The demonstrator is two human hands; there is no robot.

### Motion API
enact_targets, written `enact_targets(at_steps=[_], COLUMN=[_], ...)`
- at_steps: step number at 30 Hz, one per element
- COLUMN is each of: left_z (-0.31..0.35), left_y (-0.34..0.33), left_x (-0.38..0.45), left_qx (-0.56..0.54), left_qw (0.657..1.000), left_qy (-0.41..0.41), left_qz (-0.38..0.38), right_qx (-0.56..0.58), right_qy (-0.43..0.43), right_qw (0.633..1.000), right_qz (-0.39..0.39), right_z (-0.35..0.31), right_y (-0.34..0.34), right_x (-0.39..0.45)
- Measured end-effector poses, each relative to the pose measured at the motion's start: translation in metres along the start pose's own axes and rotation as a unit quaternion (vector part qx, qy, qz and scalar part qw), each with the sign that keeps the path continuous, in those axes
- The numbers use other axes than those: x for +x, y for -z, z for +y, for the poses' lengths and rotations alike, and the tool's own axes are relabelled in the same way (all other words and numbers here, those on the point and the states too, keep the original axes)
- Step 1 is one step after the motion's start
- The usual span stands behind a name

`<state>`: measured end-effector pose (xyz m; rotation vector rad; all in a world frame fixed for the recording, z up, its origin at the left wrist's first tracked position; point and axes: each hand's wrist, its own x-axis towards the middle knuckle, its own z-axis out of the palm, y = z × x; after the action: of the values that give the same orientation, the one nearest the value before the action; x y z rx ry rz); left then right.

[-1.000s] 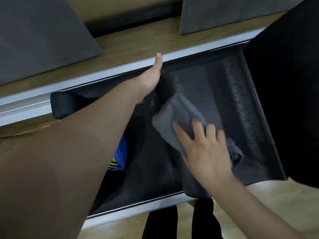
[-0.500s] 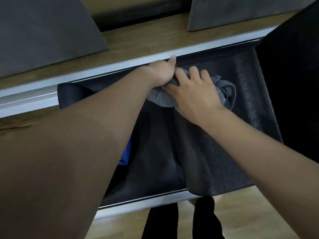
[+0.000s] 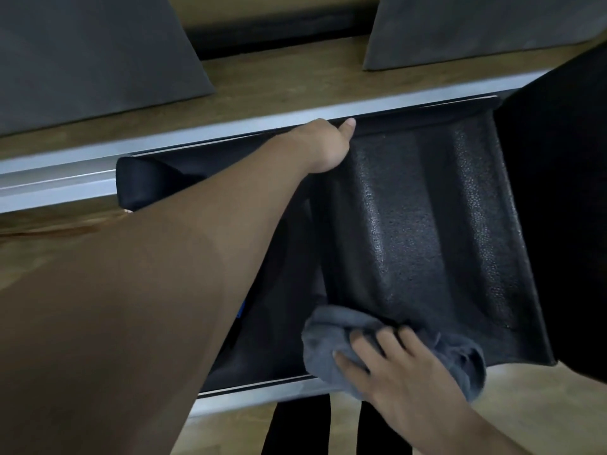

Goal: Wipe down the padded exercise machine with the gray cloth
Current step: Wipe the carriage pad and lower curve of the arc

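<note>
A black padded part of the exercise machine (image 3: pixel 427 231), ridged and grainy, fills the middle of the head view between two metal rails. My left hand (image 3: pixel 323 144) grips the pad's far edge, thumb pointing right along it. The gray cloth (image 3: pixel 325 343) lies bunched at the pad's near edge. My right hand (image 3: pixel 391 366) presses flat on the cloth with its fingers spread, covering the cloth's middle.
A silver rail (image 3: pixel 230 126) runs along the far side of the pad and another (image 3: pixel 262 394) along the near side. Two dark gray panels (image 3: pixel 82 50) stand on the wooden floor behind. A black padded block (image 3: pixel 558 224) rises at the right.
My right hand has drawn the cloth from the pad's far edge, beside my left hand, down to its near edge. My left hand has kept its hold.
</note>
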<state>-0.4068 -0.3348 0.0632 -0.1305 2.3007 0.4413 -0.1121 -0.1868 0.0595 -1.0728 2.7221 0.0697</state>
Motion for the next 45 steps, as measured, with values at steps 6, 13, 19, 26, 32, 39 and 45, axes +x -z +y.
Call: enact_targets(at_steps=[6,13,19,26,32,39,45], left_z=[0.002,0.001,-0.006,-0.007,-0.005,-0.001,0.034], left_y=[-0.004,0.002,-0.005,-0.015,-0.032,-0.047,-0.109], left_x=[0.001,0.003,0.004,0.001,-0.001,-0.005,-0.027], left_qx=[-0.014,-0.03,-0.023,-0.057,-0.123,-0.206,-0.42], left_qw=[1.0,0.999,1.0,0.998,0.992,0.977,0.892], left_qy=[0.001,0.011,-0.002,-0.007,0.013,0.017,0.086], left_qz=[0.006,0.021,0.011,-0.004,-0.001,0.045,0.147], right_qx=[0.004,-0.052,0.022,0.148,0.157,0.187,0.202], right_qy=[-0.065,-0.223,-0.116,-0.224,-0.368,-0.493,-0.454], right_qw=[0.997,0.973,0.992,0.963,0.912,0.84,0.859], right_qz=[0.043,0.025,0.051,0.015,0.095,0.13,0.124], right_z=[0.076,0.085,0.021,0.031,0.113,0.166,0.107], right_y=[0.022,0.035,0.009,-0.004,-0.003,0.007,-0.005], right_x=[0.078,0.159,0.055,-0.041,0.032,0.101,0.028])
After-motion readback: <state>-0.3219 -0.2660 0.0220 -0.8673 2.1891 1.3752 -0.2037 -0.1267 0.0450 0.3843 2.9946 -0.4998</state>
